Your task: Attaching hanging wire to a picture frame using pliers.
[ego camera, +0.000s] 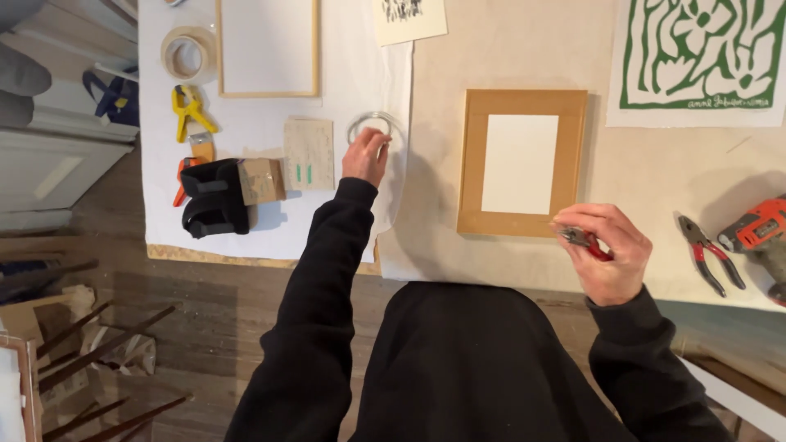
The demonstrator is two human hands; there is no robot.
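Clear wire coil (375,128) lies flat on the white cloth (262,196), right under the left hand (366,155); its fingers (378,147) are bent down onto the near rim, touching but not visibly closed round it. Coil is round, no long axis; it sits just beyond the fingertips, away from the person. Right hand (610,252) is well apart, fingers closed round small red-handled pliers (583,241), raised over the counter (655,172) edge. Left is the nearer hand. Cardboard pad (309,154) just left of the coil, wooden frame (522,162) to the right; open cloth between them.
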